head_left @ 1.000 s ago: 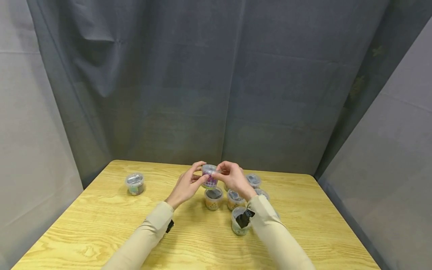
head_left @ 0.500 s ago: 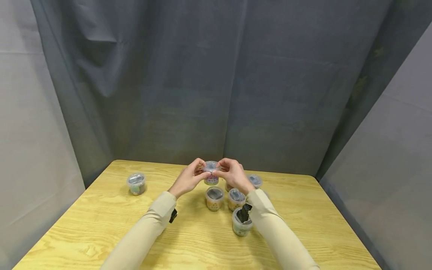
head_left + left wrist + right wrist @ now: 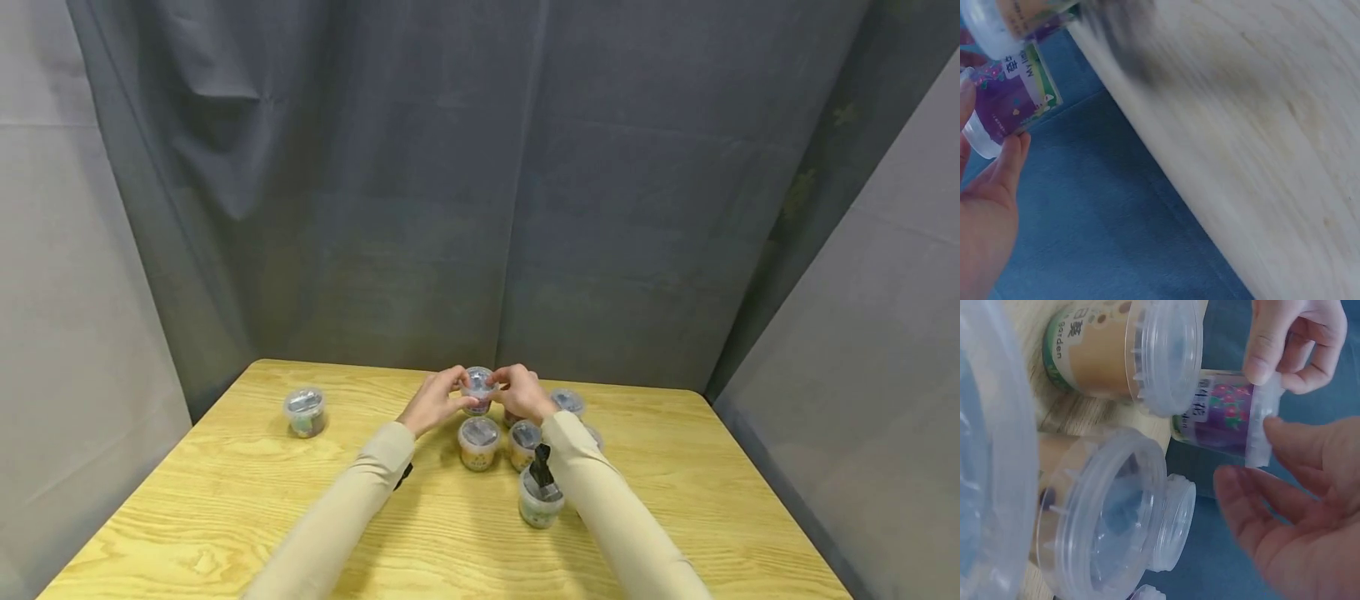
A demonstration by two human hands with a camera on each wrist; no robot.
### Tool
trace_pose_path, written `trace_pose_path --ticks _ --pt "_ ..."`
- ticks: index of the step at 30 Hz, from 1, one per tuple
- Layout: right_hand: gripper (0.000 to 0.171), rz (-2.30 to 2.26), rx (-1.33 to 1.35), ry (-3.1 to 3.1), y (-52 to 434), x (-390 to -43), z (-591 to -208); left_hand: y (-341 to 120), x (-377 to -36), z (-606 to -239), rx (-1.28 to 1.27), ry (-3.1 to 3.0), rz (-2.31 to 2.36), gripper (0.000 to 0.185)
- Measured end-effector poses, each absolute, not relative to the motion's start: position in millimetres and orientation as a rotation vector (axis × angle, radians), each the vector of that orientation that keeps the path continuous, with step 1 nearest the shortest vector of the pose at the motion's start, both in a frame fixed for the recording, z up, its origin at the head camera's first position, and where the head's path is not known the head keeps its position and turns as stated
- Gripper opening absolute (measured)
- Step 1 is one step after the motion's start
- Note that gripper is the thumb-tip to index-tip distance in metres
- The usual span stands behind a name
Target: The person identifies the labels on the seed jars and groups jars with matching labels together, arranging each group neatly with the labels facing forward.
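Both hands meet at a small plastic tub (image 3: 1219,419) with a purple flower label and a clear lid, at the table's far edge. My left hand (image 3: 437,402) grips it from the left; the left wrist view shows fingers along its base and side. My right hand (image 3: 522,393) curls round the lid from the right, thumb on the lid's rim in the right wrist view. The tub stands upright, close over the tabletop. Just in front sits an orange-labelled tub (image 3: 478,446), with another orange-labelled tub (image 3: 524,444) to its right.
A green-tinged tub (image 3: 540,498) stands nearer, beneath the right forearm. More lidded tubs, including a back-right tub (image 3: 567,402), are partly hidden by the right arm. One lone tub (image 3: 305,412) stands far left on the wooden table (image 3: 187,517). A grey curtain (image 3: 375,208) hangs behind.
The purple-labelled tub has come down and slightly right, from tilted in the air to upright behind the orange-labelled tub. Both hands have moved with it; the other tubs have stayed put.
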State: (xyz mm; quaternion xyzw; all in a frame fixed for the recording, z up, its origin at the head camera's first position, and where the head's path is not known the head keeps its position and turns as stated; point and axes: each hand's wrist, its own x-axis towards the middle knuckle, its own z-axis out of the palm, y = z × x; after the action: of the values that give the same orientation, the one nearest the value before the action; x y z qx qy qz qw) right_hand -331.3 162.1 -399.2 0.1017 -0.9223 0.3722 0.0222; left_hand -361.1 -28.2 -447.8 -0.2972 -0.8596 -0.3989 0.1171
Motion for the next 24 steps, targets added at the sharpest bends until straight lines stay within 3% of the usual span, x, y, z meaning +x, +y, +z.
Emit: trace_pose_path --ticks 3,9,24 --pt "0.027 1.140 0.300 -2.933 164.9 -333.8 -399.8 -25.3 -366.6 -453.6 -0.872 -2.534 -1.151 0.022" --pt "0.055 1.135 0.359 -3.039 169.6 -340.3 -407.8 -22.8 -375.7 -463.2 -0.948 -2.588 -1.080 0.024" --pt "0.056 0.880 0.387 -3.216 167.6 -338.4 -411.6 -24.7 -386.3 -478.2 -1.005 -2.652 -1.073 0.021"
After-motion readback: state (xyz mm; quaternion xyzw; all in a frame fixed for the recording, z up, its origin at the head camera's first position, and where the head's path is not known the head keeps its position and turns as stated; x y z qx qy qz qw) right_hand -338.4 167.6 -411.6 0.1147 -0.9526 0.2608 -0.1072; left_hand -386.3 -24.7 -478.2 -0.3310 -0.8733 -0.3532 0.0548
